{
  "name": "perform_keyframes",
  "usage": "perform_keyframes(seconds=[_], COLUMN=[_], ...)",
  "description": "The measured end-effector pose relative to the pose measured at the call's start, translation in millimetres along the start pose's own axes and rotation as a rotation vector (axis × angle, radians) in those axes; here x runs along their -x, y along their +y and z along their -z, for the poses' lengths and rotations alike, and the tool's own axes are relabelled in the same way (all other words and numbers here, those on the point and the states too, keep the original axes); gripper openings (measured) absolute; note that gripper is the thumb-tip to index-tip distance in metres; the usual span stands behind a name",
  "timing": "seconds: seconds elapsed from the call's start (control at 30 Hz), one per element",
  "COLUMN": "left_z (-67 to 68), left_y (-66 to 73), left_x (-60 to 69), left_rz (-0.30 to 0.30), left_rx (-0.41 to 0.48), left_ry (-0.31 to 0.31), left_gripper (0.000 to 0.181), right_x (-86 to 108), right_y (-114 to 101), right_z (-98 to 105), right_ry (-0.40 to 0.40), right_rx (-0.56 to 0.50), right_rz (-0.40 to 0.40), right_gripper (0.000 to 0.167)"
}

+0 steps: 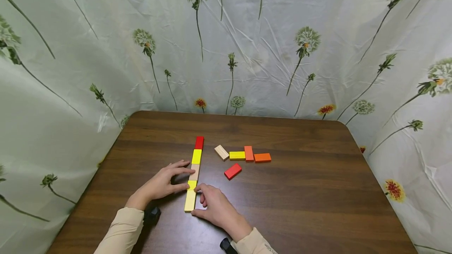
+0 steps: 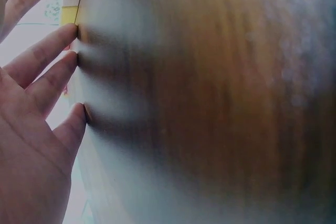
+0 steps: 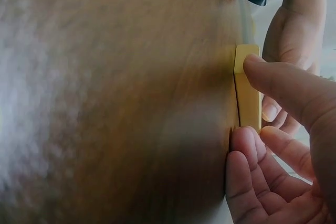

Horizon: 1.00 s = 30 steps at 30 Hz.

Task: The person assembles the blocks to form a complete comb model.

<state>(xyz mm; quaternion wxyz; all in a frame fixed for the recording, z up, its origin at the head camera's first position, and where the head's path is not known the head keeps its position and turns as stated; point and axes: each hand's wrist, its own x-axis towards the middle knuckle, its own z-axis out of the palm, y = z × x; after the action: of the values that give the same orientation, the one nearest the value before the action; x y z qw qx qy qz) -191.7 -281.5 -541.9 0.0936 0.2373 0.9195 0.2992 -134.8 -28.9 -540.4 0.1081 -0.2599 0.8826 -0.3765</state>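
A row of five blocks is laid end to end on the left part of the bench [image 1: 318, 191]. From near to far are counted one pale block [image 1: 190, 202], one short-looking yellow block [image 1: 192, 184], one wood block [image 1: 195, 172], a second yellow block [image 1: 197, 156] and one red block [image 1: 199, 142]. The row is flanked by the two hands, set apart with the blocks between them, presumably so that the line is held straight and close. Its left side is touched by the spread, fairly straight fingers of the left hand [image 1: 163, 182], and nothing is grasped there. On the right, the pale block is held by the right hand [image 1: 218, 207], with the thumb at its near end and the index finger by its far end, a span probably chosen so that its angle can be governed. Farther right, five more blocks are scattered: one wood [image 1: 221, 152], one yellow [image 1: 237, 155], two orange [image 1: 248, 154] and, nearer, one red [image 1: 233, 171]. Ten blocks are thus counted: two red, three yellow, two wood, two orange, one pale
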Motion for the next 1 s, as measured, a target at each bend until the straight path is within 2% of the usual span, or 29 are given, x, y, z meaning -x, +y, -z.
perform_keyframes(seconds=[0.37,1.0], left_z=[0.3,-0.3], left_y=[0.7,1.6], left_x=[0.4,0.4], left_rz=[0.012,-0.002], left_rx=[0.009,0.009], left_ry=[-0.001,0.007], left_gripper=[0.050,0.049], right_x=[-2.0,-2.5], right_y=[-1.0,-0.6], right_z=[-1.7,-3.1], right_ry=[0.008,0.019], right_rx=[0.017,0.018], right_rz=[0.007,0.009], right_gripper=[0.050,0.050])
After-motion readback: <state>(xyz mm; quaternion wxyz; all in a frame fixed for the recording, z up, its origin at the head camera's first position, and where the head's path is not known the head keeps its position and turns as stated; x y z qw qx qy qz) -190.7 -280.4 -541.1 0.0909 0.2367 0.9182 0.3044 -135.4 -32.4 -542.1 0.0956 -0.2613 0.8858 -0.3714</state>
